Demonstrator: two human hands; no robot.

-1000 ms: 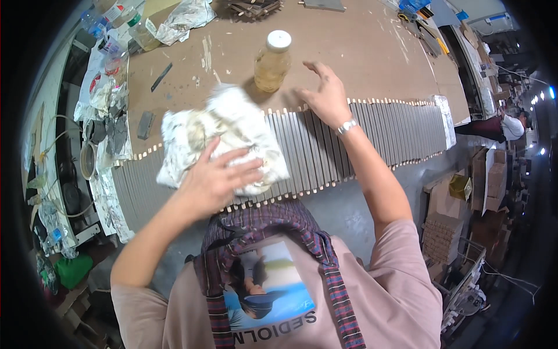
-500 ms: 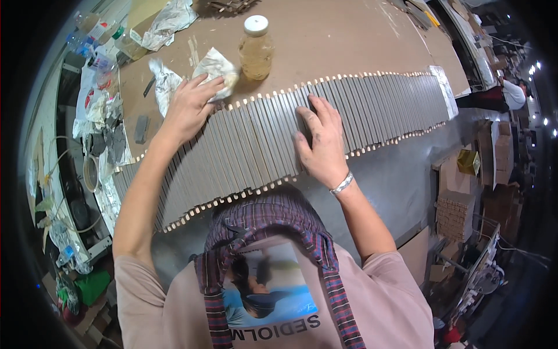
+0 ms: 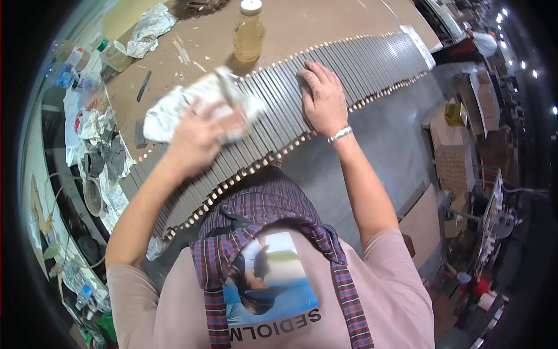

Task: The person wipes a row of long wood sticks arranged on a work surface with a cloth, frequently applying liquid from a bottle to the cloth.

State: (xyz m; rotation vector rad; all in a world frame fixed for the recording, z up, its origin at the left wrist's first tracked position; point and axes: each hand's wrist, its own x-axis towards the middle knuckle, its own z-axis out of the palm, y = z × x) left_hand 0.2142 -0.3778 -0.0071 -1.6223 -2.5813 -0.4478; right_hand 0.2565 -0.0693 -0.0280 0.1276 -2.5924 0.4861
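A long row of thin grey strips with pale wooden ends (image 3: 279, 96) lies side by side along the table's near edge. My left hand (image 3: 200, 136), smeared by motion, grips a crumpled white cloth (image 3: 168, 110) and presses it onto the strips left of the middle. The cloth covers part of the row. My right hand (image 3: 325, 99) rests on the strips right of the middle, fingers apart and slightly bent, with nothing in it. A silver bracelet (image 3: 340, 134) circles my right wrist.
Beyond the row stands a lidded glass jar of yellowish liquid (image 3: 248, 35). A dark narrow blade-like piece (image 3: 144, 85) and another crumpled cloth (image 3: 151, 29) lie on the brown table (image 3: 197, 29). Plastic bottles (image 3: 64, 67) crowd the left. Stacked cartons (image 3: 455, 166) stand right; a person (image 3: 482, 45) is far right.
My left hand has taken hold of the white cloth and brought it nearer, onto the strips. My right hand still rests on the row. The whole view has shifted slightly.
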